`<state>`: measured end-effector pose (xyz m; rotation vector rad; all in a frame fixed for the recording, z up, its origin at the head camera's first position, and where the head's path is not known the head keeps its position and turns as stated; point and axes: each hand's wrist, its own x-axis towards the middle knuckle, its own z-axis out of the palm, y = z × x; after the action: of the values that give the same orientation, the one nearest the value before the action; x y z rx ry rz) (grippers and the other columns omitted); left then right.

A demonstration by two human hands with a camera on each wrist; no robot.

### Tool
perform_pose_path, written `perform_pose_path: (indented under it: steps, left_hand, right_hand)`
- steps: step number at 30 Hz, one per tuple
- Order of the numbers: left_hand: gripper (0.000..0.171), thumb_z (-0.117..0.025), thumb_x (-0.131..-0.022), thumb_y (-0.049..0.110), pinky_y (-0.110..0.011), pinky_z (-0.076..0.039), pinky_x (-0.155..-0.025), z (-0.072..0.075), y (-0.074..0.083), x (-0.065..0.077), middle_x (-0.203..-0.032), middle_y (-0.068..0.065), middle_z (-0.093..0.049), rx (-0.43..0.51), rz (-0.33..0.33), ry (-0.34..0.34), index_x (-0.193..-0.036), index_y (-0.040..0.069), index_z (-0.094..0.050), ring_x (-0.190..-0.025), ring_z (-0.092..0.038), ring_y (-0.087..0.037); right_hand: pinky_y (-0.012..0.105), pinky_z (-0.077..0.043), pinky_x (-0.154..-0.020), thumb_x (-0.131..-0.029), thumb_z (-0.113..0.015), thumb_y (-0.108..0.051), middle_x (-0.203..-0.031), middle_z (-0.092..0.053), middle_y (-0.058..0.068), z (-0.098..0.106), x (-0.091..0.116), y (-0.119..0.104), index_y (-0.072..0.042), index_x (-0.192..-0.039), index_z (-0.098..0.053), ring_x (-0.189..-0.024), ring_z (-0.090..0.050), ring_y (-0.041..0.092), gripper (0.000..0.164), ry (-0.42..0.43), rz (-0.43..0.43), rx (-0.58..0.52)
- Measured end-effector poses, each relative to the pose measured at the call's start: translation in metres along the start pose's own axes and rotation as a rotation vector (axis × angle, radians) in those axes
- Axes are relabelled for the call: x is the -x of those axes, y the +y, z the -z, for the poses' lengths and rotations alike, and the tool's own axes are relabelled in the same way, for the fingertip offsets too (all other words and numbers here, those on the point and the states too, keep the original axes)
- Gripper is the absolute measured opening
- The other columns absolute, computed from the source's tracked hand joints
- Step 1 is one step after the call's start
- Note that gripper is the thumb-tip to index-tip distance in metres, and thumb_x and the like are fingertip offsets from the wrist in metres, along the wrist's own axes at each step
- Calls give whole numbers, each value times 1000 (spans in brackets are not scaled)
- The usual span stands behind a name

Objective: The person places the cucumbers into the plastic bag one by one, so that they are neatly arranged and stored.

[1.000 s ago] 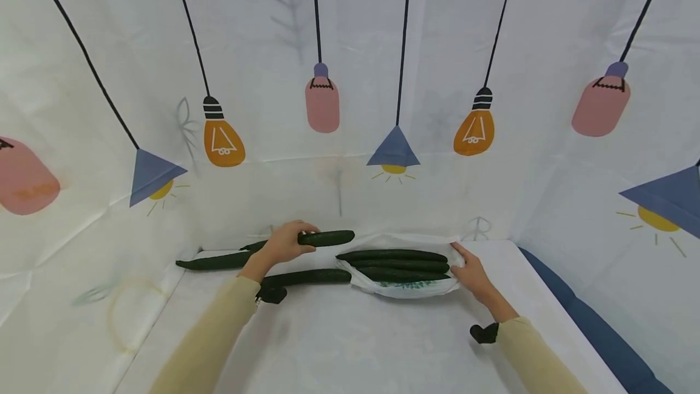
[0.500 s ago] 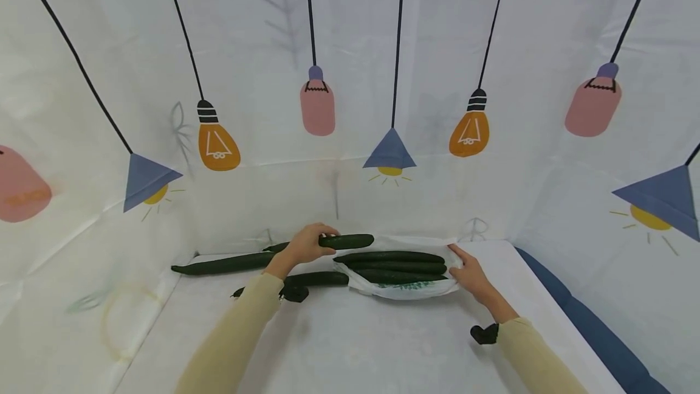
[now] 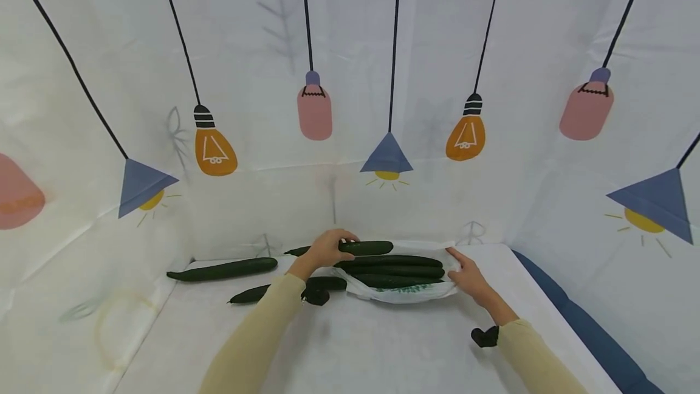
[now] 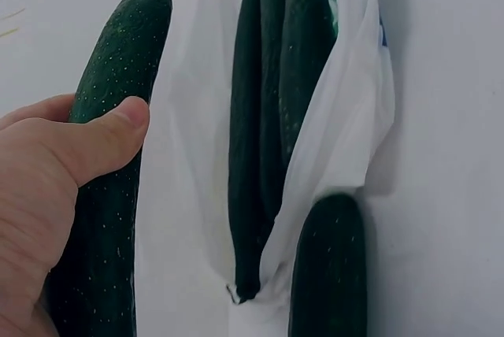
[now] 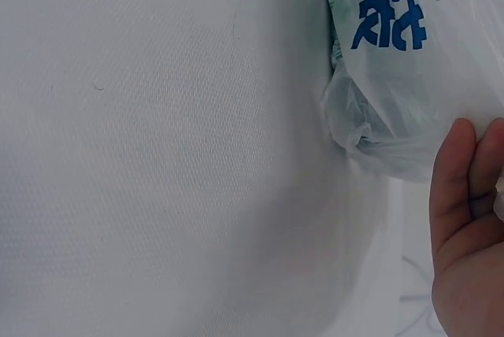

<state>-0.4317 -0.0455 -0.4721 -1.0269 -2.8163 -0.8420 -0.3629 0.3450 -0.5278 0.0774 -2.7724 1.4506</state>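
My left hand (image 3: pixel 328 250) grips a dark green cucumber (image 3: pixel 372 248) around its middle, behind and just above the far side of a white plastic bag (image 3: pixel 404 295). In the left wrist view the thumb lies along the held cucumber (image 4: pixel 118 61). Several cucumbers (image 3: pixel 399 270) lie side by side in the bag, whose mouth spreads toward the left. At the bag's right end, my right hand (image 3: pixel 471 275) holds its edge between thumb and fingers. The right wrist view shows blue print on the bag (image 5: pixel 394 101), and the thumb is mostly hidden there.
One loose cucumber (image 3: pixel 221 270) lies at the table's far left. Another cucumber (image 3: pixel 328 283) lies by the bag's left end, partly behind the left forearm. A white sheet wall (image 3: pixel 262 199) with printed lamps rises behind the table (image 3: pixel 383 351); blue padding (image 3: pixel 579 321) runs along the right.
My left hand has carried the cucumber rightward, from left of the bag to over its far edge. The right hand has stayed at the bag's right end. The head view has shifted slightly.
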Motion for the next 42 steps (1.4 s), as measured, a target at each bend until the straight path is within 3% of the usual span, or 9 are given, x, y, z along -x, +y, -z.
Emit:
perform_pose_path:
  steps: [11, 23, 33, 42]
  left_hand:
    - [38, -79, -84, 23, -32, -49, -79, -31, 18, -18, -107, 7, -63, 54, -13, 0, -120, 23, -69, -91, -56, -11]
    - [38, -79, -84, 23, -33, -50, -79, -52, 34, -34, -107, 5, -63, 46, -40, -49, -120, 22, -69, -94, -58, -14]
    - [38, -79, -84, 25, -32, -49, -79, -69, 44, -56, -107, 4, -64, 51, -77, -78, -120, 22, -69, -93, -59, -13]
    - [38, -80, -83, 22, -32, -49, -81, -85, 52, -68, -108, 4, -64, 98, -58, -82, -119, 23, -70, -95, -58, -12]
  right_hand:
    - [60, -24, -106, -83, -51, 7, -153, -23, 28, 3, 2, -4, 3, -150, -28, -138, -21, 44, 72, -13, 2, 8]
    - [59, -28, -104, -82, -54, 6, -151, -28, 29, 2, 6, -5, 5, -148, -33, -136, -27, 45, 69, -14, 7, 22]
    - [62, -22, -107, -85, -56, 8, -152, -28, 25, 1, 6, -5, 2, -149, -34, -140, -21, 44, 68, -2, -16, 8]
    - [62, -22, -107, -84, -55, 8, -151, -29, 25, 1, 10, -6, 1, -149, -35, -139, -21, 45, 68, 13, -19, 11]
